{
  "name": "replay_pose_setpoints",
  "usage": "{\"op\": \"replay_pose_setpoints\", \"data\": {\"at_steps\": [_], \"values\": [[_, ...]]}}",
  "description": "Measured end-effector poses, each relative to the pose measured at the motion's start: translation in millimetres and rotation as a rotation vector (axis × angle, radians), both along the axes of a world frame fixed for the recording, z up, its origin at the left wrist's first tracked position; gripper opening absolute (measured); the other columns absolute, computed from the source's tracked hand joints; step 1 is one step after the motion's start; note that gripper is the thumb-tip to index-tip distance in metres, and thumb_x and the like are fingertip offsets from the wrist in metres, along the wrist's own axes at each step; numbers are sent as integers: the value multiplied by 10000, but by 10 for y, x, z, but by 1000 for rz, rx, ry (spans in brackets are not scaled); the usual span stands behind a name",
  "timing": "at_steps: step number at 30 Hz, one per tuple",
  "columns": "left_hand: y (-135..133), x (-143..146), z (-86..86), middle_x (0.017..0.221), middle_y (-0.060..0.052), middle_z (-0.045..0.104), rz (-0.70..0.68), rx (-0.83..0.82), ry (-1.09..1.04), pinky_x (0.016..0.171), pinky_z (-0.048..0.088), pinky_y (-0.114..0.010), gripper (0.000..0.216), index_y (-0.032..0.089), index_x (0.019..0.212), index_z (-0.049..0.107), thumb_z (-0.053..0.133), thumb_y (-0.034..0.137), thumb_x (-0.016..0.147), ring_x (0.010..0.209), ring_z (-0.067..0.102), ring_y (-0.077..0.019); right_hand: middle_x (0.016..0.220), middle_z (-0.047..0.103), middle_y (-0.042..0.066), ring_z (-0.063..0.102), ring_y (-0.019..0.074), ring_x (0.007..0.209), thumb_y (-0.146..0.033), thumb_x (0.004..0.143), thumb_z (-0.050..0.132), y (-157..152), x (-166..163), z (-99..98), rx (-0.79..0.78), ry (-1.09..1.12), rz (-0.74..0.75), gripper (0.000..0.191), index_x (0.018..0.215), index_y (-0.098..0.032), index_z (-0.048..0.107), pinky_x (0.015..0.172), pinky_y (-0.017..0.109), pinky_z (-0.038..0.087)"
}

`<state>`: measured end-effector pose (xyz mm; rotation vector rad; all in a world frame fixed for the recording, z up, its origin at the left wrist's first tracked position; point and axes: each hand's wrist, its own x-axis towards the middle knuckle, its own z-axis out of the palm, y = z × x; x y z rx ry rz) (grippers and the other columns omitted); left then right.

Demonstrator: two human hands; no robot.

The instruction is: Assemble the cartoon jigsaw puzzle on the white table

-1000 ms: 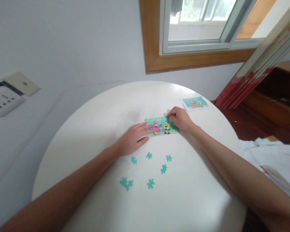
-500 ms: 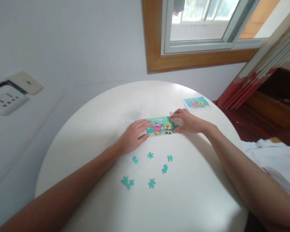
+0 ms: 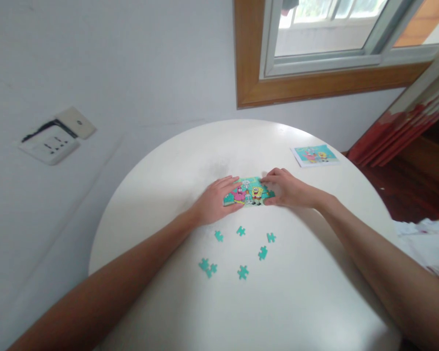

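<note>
A small assembled cartoon jigsaw (image 3: 249,192) lies near the middle of a round white table (image 3: 307,292). My left hand (image 3: 216,201) rests at its left edge, fingers stretched along the top and thumb along the bottom. My right hand (image 3: 289,188) sits at its right edge, fingers curled down onto the pieces. The two hands press in on the jigsaw from either side. Several loose teal pieces (image 3: 243,271) lie scattered on the table just in front of it.
A printed reference picture (image 3: 315,154) lies at the table's far right. The table stands against a white wall with a socket plate (image 3: 50,144). A wood-framed window (image 3: 325,73) and a red-patterned curtain (image 3: 409,122) are behind it. White cloth (image 3: 429,243) shows at right.
My right hand slid from the jigsaw's top right corner down to its right edge. The left hand closed in on the left edge. The view shifted so everything sits further right.
</note>
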<state>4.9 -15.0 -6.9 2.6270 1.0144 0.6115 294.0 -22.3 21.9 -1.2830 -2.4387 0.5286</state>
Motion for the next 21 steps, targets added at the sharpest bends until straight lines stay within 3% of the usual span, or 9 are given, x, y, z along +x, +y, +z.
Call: {"op": "replay_pose_setpoints", "data": {"at_steps": [9,15,21], "values": [[6,-19,32,1458,-148,542,-13,-6,-11,1151,394,-531,556,203,1352,607,698,457,865,1346,503,-320,1169,614,159,563,335,1086,-419,755,796,23,-60,-94,73,31,36,570,1266,-199,674,1000,497,453],[-1,-15,40,1436,-151,555,-13,-13,-22,1143,404,-517,531,195,1311,635,705,468,860,1323,517,-312,1214,624,153,561,331,1126,-447,805,760,0,-27,-24,70,83,24,574,1310,-203,635,996,496,457],[-8,-2,37,1433,-143,556,-6,-3,-13,1142,406,-505,531,205,1319,629,710,460,860,1323,517,-307,1123,670,109,589,275,1066,-284,892,673,-180,-216,130,112,171,89,286,1171,-230,702,949,424,477]]}}
